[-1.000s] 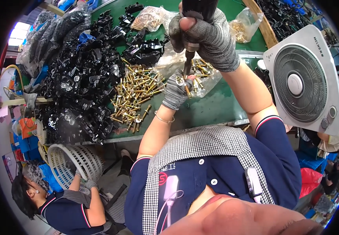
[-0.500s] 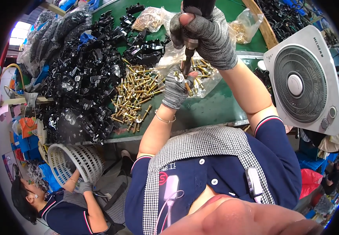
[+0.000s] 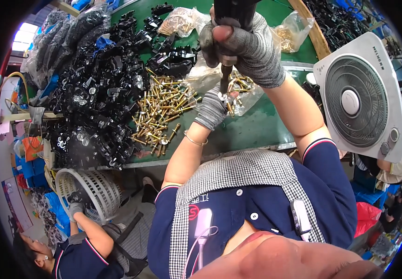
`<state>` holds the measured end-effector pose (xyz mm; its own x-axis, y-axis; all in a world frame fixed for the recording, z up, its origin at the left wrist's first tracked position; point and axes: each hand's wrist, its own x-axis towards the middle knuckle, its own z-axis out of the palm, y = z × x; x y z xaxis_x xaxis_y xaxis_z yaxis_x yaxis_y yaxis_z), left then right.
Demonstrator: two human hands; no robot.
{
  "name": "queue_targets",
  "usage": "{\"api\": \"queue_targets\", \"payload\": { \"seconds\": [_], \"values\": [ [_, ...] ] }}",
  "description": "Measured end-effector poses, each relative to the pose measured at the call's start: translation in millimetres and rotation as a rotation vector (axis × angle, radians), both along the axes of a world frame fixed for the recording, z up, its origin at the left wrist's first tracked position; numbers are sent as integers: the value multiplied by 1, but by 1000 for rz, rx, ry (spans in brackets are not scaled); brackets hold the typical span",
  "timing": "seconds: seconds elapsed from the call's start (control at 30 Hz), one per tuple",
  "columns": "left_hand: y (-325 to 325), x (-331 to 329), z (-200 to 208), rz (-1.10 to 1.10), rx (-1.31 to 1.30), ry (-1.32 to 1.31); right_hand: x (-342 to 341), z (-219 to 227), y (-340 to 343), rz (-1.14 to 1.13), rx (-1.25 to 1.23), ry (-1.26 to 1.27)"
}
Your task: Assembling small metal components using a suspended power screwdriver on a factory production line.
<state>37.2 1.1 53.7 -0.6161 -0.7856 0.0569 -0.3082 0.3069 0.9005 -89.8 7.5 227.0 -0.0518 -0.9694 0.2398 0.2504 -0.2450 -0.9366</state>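
My right hand [image 3: 259, 53], in a grey knit glove with bare fingertips, is wrapped round a black power screwdriver [image 3: 234, 15] held upright over the bench. Its metal bit [image 3: 226, 76] points down into my left hand [image 3: 211, 108], gloved the same way. The left fingers are closed round a brass-coloured bolt [image 3: 230, 109], mostly hidden by the fingers and bit. Just left of that hand lies a loose pile of similar bolts [image 3: 164, 104], some with silvery pieces on them. More bolts [image 3: 242, 83] rest on a clear plastic bag behind the left hand.
A large heap of black parts [image 3: 94, 102] covers the bench's left side. Bagged bolts [image 3: 177, 22] and another clear bag [image 3: 287, 37] lie farther back on the green top [image 3: 252, 128]. A grey fan [image 3: 354, 95] stands right. At lower left, a co-worker reaches into a white basket [image 3: 112, 193].
The screwdriver and my right hand shift slightly right and down. My left hand turns a little under the bit. The co-worker leans lower, a gloved hand now at black parts inside the basket.
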Motion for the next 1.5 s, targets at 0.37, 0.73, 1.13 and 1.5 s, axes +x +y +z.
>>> {"api": "queue_targets", "payload": {
  "seconds": [0.37,0.73,1.13,1.5],
  "values": [
    [-13,4,-33,-70,-154,-52,4,-3,2,5,-33,-177],
    [-14,-1,4,164,1000,77,-1,-40,-33,-120,-1073,297],
    [-19,-3,13,171,1059,223,-2,-43,-12,-162,-191,156],
    [-18,-6,3,188,1061,146,-4,-24,-26,-68,-796,225]
  ]
}}
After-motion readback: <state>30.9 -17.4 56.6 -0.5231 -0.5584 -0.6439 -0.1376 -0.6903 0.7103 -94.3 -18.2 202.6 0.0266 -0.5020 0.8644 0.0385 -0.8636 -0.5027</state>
